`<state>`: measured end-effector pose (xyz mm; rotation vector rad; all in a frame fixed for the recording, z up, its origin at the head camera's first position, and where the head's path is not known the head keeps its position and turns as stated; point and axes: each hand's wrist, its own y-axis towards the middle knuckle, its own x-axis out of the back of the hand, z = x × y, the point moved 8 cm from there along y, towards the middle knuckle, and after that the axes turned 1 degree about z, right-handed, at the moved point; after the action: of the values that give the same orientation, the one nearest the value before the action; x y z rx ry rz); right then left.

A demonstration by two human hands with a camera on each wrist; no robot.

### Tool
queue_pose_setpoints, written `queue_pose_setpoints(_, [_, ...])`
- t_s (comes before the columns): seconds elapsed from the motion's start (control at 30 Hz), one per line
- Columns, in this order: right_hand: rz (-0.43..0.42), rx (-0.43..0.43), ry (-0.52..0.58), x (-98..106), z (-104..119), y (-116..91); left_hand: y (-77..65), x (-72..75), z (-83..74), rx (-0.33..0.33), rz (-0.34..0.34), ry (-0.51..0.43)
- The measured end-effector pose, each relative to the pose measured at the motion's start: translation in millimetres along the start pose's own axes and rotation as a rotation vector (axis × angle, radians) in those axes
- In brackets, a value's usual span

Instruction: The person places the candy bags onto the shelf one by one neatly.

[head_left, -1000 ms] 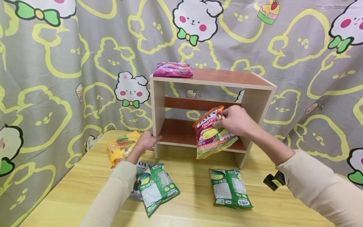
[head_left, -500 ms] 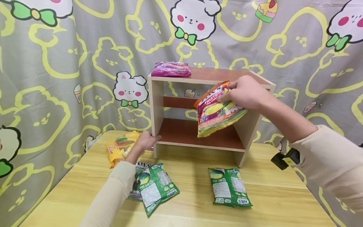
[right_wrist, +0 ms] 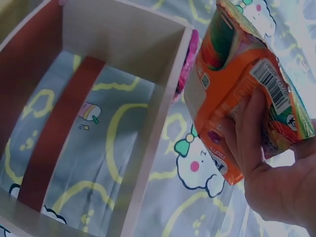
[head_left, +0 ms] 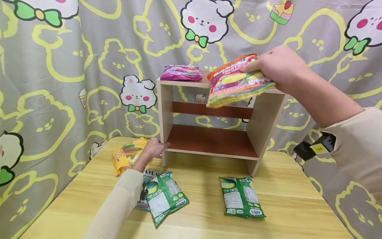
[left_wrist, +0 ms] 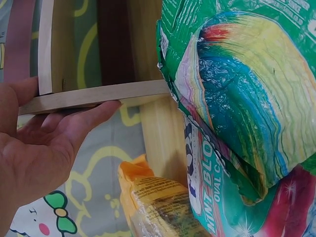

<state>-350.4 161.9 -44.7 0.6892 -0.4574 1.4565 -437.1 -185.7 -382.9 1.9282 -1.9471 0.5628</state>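
In the head view my right hand (head_left: 282, 66) grips an orange and pink fruit candy bag (head_left: 235, 79) by its right side, raised at the top front of a small shelf unit (head_left: 259, 127). The right wrist view shows the bag's orange back (right_wrist: 232, 89) with fingers spread across it. My left hand (head_left: 153, 148) holds the shelf's left side panel near the lower board. Seen from the left wrist, its thumb and fingers (left_wrist: 98, 113) lie on either side of that panel. A purple candy bag (head_left: 181, 73) lies on the shelf top at the left.
Left of the shelf lies a yellow candy bag (head_left: 128, 154). A green bag (head_left: 167, 197) overlaps a teal mint bag (head_left: 143, 196) on the table (head_left: 197, 219) in front. Another green bag (head_left: 242, 197) lies front right. A patterned curtain (head_left: 101, 66) hangs behind.
My right hand has lifted the fruit candy bag from in front of the shelf opening up to the top board's level, moving slightly right. The left hand stays on the side panel.
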Motion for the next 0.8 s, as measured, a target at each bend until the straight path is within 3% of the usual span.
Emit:
queue_pose_setpoints(0.2, [-0.020,-0.037,0.233,12.0,-10.4,14.4,2.0,0.7,1.2,-0.001,0.004,-0.012])
queue_pose_setpoints(0.4, [-0.063,-0.096,0.350,12.2,-25.3,25.4,1.8,1.8,2.4,0.003,0.002,-0.006])
queue_pose_setpoints(0.67, [-0.099,-0.130,0.234,9.6,-37.0,33.0,2.4,0.3,0.7,-0.004,0.005,0.002])
queue_pose_setpoints(0.8, [-0.096,-0.162,0.247,4.3,-41.3,35.7,2.7,-0.4,1.1,-0.006,0.004,0.002])
